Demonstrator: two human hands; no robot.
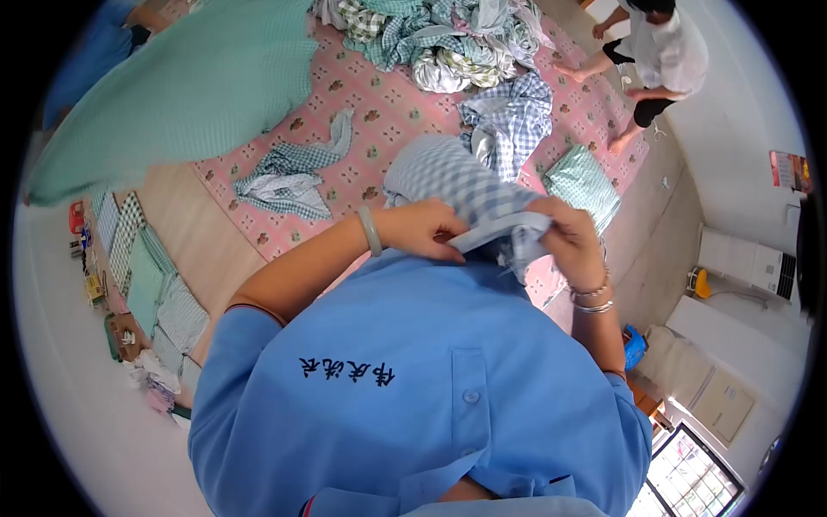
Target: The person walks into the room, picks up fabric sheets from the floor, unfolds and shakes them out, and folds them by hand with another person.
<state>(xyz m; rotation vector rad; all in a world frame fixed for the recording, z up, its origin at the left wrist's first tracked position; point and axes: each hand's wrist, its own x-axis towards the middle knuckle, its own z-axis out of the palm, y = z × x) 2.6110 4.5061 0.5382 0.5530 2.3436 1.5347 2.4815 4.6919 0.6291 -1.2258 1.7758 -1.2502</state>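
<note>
A blue-and-white checked cloth (465, 185) is bunched in front of my chest, its pale edge band (487, 231) turned towards me. My left hand (422, 228), with a pale bangle at the wrist, pinches this band at its left end. At the other end, my right hand (570, 244), wearing bracelets, has its fingers closed on the gathered cloth edge. Part of the cloth's lower side is hidden behind my hands. Just beyond it lies a crumpled blue checked cloth (521, 121), and a folded green checked cloth (584, 189) is to the right.
A pink patterned mat (370, 142) covers the floor, with a heap of checked fabrics (465, 43) at the back. A green-and-white checked cloth (297, 172) lies left. One person holds a large green sheet (207, 95); another person (663, 60) stands back right. Folded cloths (155, 284) line the left.
</note>
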